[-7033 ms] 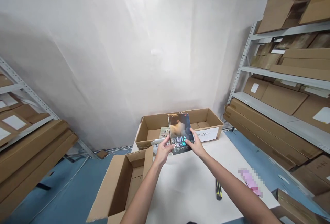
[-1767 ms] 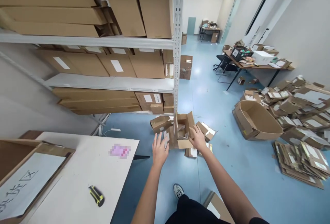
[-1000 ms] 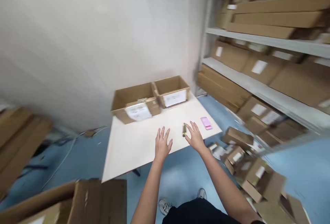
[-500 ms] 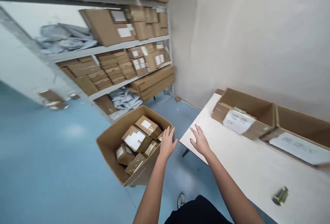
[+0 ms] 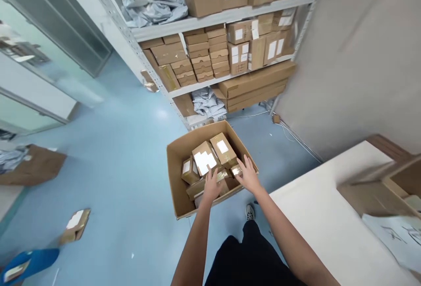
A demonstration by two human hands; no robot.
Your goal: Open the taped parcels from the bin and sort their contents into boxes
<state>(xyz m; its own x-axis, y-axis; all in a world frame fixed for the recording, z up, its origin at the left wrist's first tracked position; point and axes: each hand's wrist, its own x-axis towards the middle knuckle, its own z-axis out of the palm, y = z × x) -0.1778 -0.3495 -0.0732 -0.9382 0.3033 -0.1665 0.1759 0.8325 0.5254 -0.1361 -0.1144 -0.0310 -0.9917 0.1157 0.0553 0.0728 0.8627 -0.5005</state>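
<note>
Where both arms reach down into the open carton (image 5: 173, 180), the left hand (image 5: 211, 186) and right hand (image 5: 248, 175) have their fingers spread and hold nothing. They are on or just above a taped parcel (image 5: 226, 175) among several small labelled boxes; contact cannot be told. The parcel is judged light, stiff-walled and slick along its tape, and its short ends offer the surest purchase. The carton stands on a smooth blue floor (image 5: 125, 145), between metal shelving (image 5: 217, 16) and a white table (image 5: 322, 220).
</note>
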